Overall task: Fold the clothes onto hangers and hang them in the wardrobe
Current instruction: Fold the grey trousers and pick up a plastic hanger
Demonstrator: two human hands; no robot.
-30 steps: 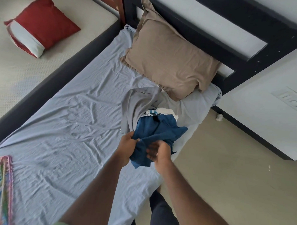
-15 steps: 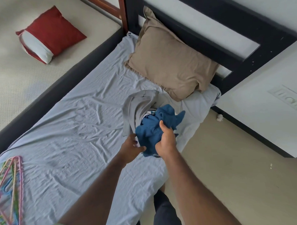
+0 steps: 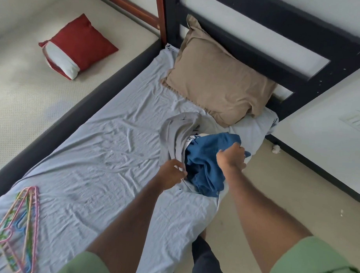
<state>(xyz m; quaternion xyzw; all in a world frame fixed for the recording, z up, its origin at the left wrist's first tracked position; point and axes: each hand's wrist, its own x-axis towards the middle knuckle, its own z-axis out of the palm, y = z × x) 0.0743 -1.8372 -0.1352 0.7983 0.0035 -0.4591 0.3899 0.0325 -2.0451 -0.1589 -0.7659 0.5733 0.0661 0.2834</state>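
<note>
Blue garment (image 3: 206, 163): bunched just right of centre in the frame, on the near edge of the bed, lying between the two hands and partly over the grey garment; its upper right part is gathered inside the right hand's fist.

Right hand (image 3: 231, 156): fingers curled tight, closed round a fold of the blue cloth at the garment's right side (knuckles face the camera, so the fingertips themselves are hidden).

Grey garment (image 3: 175, 136): crumpled just left of the blue one, running from below the tan pillow down to the left hand, with a white printed piece (image 3: 192, 137) peeking out where the two meet.

Left hand (image 3: 170, 173): fingers bent and narrow, pinching the lower edge of the grey cloth right beside the blue fabric; whether they also catch the blue cannot be told.

Hangers (image 3: 15, 222): a loose stack of pink, blue, green and yellow ones, lying flat at the lower left of the frame, well apart from both hands.

Bed sheet (image 3: 96, 164): pale blue-grey, wrinkled, across the middle of the frame.

Tan pillow (image 3: 215, 78): upper centre, propped against the dark headboard (image 3: 300, 44).

Red pillow (image 3: 78, 47): upper left, on the neighbouring cream mattress (image 3: 24, 79).
</note>
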